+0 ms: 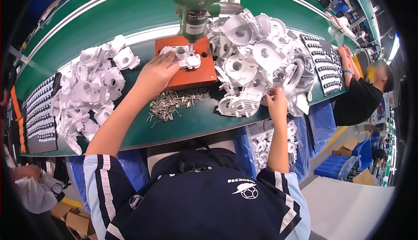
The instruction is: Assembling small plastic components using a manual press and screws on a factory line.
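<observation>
A white plastic housing (179, 53) lies on the orange block (191, 79) under the green press (194, 24). My left hand (160, 73) rests on the left side of this housing, its fingers closed over the edge and pressing it to the block. The press's thin metal tip comes down at the housing's right part. My right hand (277, 104) is at the near right edge of a large heap of white housings (254, 50), fingertips pinched together. Whatever they hold, if anything, is too small to make out. Between the hands, a pile of small metal pins (167, 106) lies in front of the block.
Another heap of white housings (89, 85) is at the left. Trays of dark round parts stand at the far left (41, 109) and right (321, 61). A blue-lined bin of white parts (261, 144) sits below the table edge. A co-worker (359, 92) works at the right.
</observation>
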Motion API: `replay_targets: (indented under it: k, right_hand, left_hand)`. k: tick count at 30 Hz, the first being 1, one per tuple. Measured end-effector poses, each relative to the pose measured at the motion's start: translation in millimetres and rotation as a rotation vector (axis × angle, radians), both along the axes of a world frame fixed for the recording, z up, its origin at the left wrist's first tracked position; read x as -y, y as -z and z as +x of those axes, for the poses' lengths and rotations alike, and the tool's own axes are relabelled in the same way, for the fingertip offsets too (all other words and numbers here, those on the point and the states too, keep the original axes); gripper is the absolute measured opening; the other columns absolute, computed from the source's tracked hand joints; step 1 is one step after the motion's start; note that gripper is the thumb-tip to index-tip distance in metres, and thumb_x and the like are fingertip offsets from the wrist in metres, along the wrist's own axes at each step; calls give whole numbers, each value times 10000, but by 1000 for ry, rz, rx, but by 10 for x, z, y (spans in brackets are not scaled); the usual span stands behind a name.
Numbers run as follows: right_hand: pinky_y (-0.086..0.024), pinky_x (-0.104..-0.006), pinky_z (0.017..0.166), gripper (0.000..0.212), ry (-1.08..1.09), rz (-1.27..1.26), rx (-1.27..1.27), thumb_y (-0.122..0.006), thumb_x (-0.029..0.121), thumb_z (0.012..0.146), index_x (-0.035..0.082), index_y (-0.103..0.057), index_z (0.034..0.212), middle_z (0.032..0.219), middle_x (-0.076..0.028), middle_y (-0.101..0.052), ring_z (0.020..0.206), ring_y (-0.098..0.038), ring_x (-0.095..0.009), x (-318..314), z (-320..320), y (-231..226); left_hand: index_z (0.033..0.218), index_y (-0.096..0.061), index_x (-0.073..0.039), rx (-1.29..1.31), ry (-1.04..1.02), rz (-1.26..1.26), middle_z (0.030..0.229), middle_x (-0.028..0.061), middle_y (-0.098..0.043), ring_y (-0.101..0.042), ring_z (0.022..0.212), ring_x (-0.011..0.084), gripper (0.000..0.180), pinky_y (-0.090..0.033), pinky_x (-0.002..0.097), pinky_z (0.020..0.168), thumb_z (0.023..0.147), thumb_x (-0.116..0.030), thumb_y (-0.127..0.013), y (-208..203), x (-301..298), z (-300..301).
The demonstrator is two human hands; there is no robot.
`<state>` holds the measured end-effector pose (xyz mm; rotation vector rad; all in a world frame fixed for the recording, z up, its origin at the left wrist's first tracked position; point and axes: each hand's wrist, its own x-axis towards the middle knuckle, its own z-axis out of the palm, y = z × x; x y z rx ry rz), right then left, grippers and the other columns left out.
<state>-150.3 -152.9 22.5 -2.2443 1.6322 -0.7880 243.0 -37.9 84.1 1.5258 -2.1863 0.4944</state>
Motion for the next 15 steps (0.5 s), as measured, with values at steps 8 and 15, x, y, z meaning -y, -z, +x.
replay_targets:
  k: [8,15]
  right_hand:
    - [-440,-250,556,221,32,93,267,-648,45,783,9,-545,976,730,-56,-602,596,-549,-115,-24,21,-11]
    - [-415,-202,559,156,71,261,663,-597,23,822,-41,-594,965,718,-33,-591,609,-522,-78,-248,197,-783]
  left_hand:
    - [917,-550,2,-126,-2,213,1138,222,-548,-537,1078,355,296,-429,420,943,793,-259,-615,-8,-24,15]
    - [1052,-496,85,-62,-72,89,1187,317,-479,-449,1169,414,700,-349,438,1023,630,-407,-759,101,-104,-208]
